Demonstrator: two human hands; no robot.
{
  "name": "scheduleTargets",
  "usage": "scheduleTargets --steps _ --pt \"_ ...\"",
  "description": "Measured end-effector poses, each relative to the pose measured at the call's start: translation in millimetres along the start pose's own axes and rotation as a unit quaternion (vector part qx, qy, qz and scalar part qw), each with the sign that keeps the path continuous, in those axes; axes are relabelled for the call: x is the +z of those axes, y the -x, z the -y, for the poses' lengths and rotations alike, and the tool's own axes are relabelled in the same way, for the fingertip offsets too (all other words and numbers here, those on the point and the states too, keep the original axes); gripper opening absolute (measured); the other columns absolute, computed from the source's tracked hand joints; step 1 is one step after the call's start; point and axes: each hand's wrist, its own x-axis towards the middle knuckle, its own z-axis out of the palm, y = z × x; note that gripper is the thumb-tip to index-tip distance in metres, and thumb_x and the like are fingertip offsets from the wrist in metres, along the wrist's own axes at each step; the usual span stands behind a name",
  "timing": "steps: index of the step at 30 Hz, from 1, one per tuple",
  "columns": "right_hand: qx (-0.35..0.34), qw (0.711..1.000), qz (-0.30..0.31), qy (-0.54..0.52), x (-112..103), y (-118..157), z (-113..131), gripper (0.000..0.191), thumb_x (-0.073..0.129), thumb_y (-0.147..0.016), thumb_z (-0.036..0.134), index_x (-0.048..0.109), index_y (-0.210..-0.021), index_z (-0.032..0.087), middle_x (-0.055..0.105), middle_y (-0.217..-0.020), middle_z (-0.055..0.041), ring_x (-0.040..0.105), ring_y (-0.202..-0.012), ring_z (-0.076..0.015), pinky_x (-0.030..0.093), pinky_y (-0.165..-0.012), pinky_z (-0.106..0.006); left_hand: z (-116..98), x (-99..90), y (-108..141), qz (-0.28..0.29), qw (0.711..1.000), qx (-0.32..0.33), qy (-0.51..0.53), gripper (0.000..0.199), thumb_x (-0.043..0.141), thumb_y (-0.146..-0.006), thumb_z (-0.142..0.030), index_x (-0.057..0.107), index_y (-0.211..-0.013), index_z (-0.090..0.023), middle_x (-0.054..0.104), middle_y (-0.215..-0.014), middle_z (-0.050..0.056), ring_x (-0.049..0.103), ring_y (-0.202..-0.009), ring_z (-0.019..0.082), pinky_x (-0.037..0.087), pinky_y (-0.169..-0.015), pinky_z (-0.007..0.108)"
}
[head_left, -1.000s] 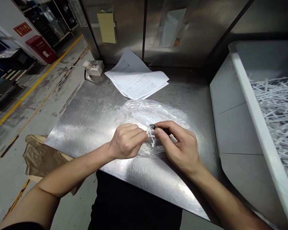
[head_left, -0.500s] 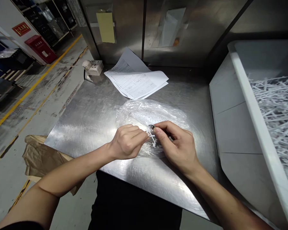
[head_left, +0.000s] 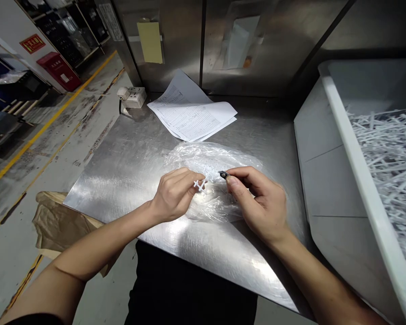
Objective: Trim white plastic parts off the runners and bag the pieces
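Observation:
A small white plastic sprue with short side branches [head_left: 200,185] is pinched between the thumb and fingers of my left hand [head_left: 176,192]. My right hand [head_left: 259,198], a short gap to the right, grips a small dark metal nail clipper [head_left: 223,174] whose tip points left toward the sprue. Clipper and sprue are apart. Beneath both hands a clear plastic bag [head_left: 219,155] lies spread on the steel table, with many tiny white pieces [head_left: 206,166] in it. My fingers hide part of the sprue and of the clipper.
A large white bin [head_left: 341,131] full of white sprues [head_left: 389,158] stands on the right. Printed sheets [head_left: 192,115] lie behind the bag, near a power socket [head_left: 134,96]. A brown paper bag [head_left: 61,221] stands beyond the left edge of the steel table [head_left: 111,167].
My hands have moved apart: the left a little left with the sprue, the right slightly right with the nail clipper. The clipper no longer meets the sprue, which has turned in my fingers.

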Motion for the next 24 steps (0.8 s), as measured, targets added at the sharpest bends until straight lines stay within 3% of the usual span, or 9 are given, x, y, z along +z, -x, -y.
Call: scheduleTargets --steps 5,10,15,24 --pt "-0.073 0.997 0.016 0.015 -0.4 -0.6 4.4 0.010 0.065 -0.105 0.025 0.075 -0.106 0.025 0.079 -0.094 -0.0031 0.071 -0.077 -0.0195 0.054 -0.068 -0.035 -3.6 -11.0 -3.5 0.016 0.982 -0.120 0.147 0.026 0.051 -0.114 -0.029 0.071 -0.103 -0.016 0.072 -0.090 0.006 0.066 -0.086 0.017 0.054 -0.083 0.033" --pt "-0.112 0.993 0.023 0.020 -0.6 -1.2 4.3 0.012 0.064 -0.106 0.022 0.075 -0.111 0.026 0.078 -0.095 -0.0037 0.071 -0.079 -0.0202 0.055 -0.071 -0.036 0.4 -10.1 3.0 0.053 0.933 -0.194 0.298 0.029 0.056 -0.113 -0.038 0.074 -0.111 -0.015 0.057 -0.076 0.000 0.055 -0.068 0.011 0.046 -0.063 0.025" --pt "-0.117 0.992 0.042 0.020 -2.4 -2.3 3.3 0.013 0.064 -0.106 0.023 0.076 -0.111 0.026 0.080 -0.099 -0.0046 0.075 -0.087 -0.0226 0.057 -0.077 -0.038 1.3 -9.5 5.1 0.049 0.918 -0.210 0.334 0.029 0.057 -0.113 -0.039 0.074 -0.107 -0.015 0.048 -0.069 -0.003 0.045 -0.059 0.008 0.038 -0.055 0.022" --pt "-0.101 0.993 0.067 -0.006 -4.3 -3.5 6.1 0.012 0.065 -0.106 0.021 0.076 -0.107 0.026 0.079 -0.095 -0.0024 0.074 -0.082 -0.0205 0.055 -0.074 -0.035 2.5 -11.6 5.7 0.054 0.938 -0.189 0.284 0.027 0.056 -0.113 -0.037 0.072 -0.106 -0.017 0.052 -0.071 -0.003 0.049 -0.062 0.009 0.041 -0.058 0.023"
